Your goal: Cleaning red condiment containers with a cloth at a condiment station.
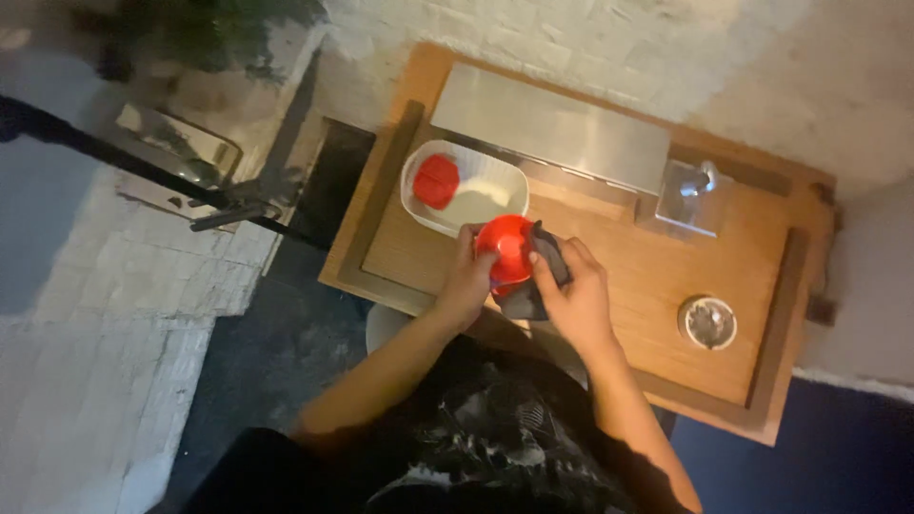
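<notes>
My left hand (466, 278) grips a round red bowl-like object (506, 247) from its left side. Against the object's right side my right hand (574, 297) presses a dark cloth (538, 276). Both hands hover over the front part of a wooden table (647, 276). Just behind them sits a white rectangular basin (490, 190) with another red round piece (437, 181) lying in its left end.
A long metal box (552, 124) runs along the table's back. To its right stands a clear square container (693, 195). A small round dish (709, 322) rests near the table's right front. A black tripod arm (143, 167) crosses the white brick floor at left.
</notes>
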